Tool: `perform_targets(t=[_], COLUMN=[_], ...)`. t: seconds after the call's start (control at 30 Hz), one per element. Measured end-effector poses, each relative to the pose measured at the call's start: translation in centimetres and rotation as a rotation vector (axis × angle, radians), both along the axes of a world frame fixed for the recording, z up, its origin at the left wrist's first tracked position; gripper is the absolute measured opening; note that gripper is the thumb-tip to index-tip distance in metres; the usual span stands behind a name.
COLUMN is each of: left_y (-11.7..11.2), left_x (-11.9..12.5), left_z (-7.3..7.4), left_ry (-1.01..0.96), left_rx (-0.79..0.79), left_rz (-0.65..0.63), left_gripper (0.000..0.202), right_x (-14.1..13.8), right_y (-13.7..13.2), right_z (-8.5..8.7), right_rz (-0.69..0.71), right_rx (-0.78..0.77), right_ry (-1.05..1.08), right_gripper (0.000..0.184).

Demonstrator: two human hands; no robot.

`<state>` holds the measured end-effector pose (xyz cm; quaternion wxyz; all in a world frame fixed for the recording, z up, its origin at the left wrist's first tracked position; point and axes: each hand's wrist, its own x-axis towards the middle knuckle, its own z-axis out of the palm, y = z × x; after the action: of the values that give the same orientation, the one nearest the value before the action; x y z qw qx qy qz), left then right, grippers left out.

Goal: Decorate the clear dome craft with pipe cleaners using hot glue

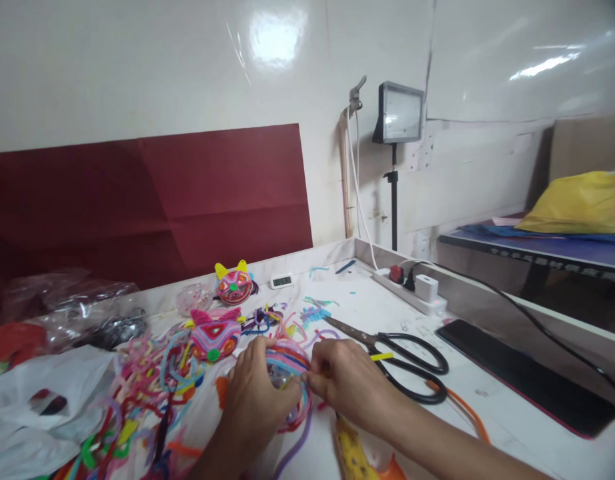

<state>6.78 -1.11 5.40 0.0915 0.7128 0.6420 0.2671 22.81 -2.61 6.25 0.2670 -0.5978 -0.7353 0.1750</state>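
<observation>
A round clear plastic ball wrapped in bands of pink, red and blue pipe cleaner is between my hands, low in the middle of the head view. My left hand is curved around its left side, fingers over the top and thumb in front. My right hand is closed at the ball's right edge, thumb and forefinger pinching the pipe cleaner there; the exact strand is hidden. A purple pipe cleaner trails down below the ball. Black-handled scissors lie open just beyond my right hand.
Two finished-looking animal heads, one pink-eared, one yellow-eared, stand behind a heap of loose pipe cleaners. A yellow tool lies under my right forearm. A power strip, black slab and plastic bag flank the table.
</observation>
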Motion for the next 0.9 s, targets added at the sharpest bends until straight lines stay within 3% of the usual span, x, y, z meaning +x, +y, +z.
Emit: perform_targets(t=[0.33, 0.6, 0.7, 0.9], left_y=[0.0, -0.1, -0.1, -0.1], left_x=[-0.1, 0.0, 0.1, 0.0], left_z=[-0.3, 0.3, 0.6, 0.9], left_ry=[-0.057, -0.096, -0.107, -0.143], left_rx=[0.001, -0.068, -0.09, -0.13], left_rz=[0.026, 0.057, 0.067, 0.056], left_gripper=[0.044, 0.048, 0.048, 0.047], right_x=[-0.3, 0.4, 1.1, 2.5], right_y=[-0.2, -0.3, -0.9, -3.3], right_z=[-0.1, -0.1, -0.4, -1.4], right_rz=[0.011, 0.102, 0.138, 0.212], right_rx=[0.0, -0.005, 0.116, 0.539], right_ry=[0.007, 0.076, 0.085, 0.031], right_gripper=[0.007, 0.01, 0.011, 0.017])
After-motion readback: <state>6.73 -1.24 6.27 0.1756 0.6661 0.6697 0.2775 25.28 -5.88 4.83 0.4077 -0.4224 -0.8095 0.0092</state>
